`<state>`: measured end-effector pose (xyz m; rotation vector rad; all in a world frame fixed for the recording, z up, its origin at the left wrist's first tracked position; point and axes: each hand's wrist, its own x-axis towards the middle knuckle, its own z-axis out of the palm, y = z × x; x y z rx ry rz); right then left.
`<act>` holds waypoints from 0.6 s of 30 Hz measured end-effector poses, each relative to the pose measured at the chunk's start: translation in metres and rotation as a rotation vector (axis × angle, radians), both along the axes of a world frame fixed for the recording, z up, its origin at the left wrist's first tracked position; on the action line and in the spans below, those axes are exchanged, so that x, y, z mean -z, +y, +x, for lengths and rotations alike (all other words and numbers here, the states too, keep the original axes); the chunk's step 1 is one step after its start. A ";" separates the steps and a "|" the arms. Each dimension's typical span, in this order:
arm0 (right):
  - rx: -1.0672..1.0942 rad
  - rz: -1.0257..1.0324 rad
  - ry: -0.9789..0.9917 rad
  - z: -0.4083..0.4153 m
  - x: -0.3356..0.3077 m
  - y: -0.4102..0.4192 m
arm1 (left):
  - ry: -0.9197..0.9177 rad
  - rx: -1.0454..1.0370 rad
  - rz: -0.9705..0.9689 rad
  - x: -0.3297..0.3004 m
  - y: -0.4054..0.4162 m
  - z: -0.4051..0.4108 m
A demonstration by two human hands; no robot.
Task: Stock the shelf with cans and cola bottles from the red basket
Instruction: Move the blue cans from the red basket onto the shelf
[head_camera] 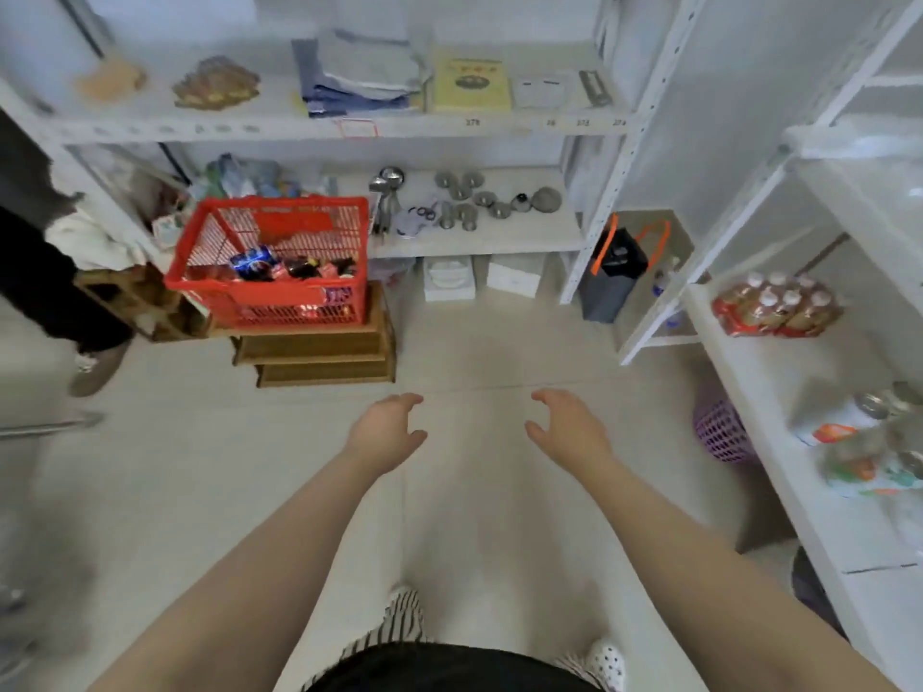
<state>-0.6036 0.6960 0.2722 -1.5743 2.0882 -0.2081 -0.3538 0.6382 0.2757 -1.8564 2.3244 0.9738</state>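
While both hands, left (387,432) and right (569,427), hang empty with loosely spread fingers over the floor, the basket (269,262) of cans and bottles sits ahead and to the left on stacked trays (319,352), nearer the left hand; the shelf (779,392) lies right.

Pale tiled floor (474,352); white metal shelving (604,202) along back, right side; even light.

Both hands empty, left hand (387,432) and right hand (567,424) held over floor; red basket (269,264) with cans at 11 o'clock.
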 end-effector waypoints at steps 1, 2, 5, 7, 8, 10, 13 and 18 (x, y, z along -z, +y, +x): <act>-0.029 -0.003 -0.014 0.025 0.001 -0.018 | -0.003 -0.030 -0.004 -0.002 -0.012 0.026; -0.055 -0.003 -0.026 0.046 0.001 -0.036 | -0.005 -0.051 -0.008 -0.004 -0.022 0.049; -0.135 -0.015 -0.036 0.103 -0.001 -0.084 | 0.002 -0.104 -0.006 -0.008 -0.051 0.099; -0.179 -0.008 -0.032 0.131 -0.001 -0.112 | 0.009 -0.138 0.000 -0.007 -0.070 0.120; -0.197 0.003 -0.029 0.143 0.000 -0.125 | 0.014 -0.153 0.001 -0.005 -0.080 0.128; -0.228 0.028 -0.028 0.163 0.005 -0.151 | 0.022 -0.177 0.009 0.001 -0.101 0.142; -0.274 0.061 -0.022 0.189 0.013 -0.194 | 0.015 -0.192 0.032 0.012 -0.138 0.159; -0.346 0.065 -0.021 0.228 0.013 -0.283 | -0.007 -0.232 0.040 0.018 -0.214 0.192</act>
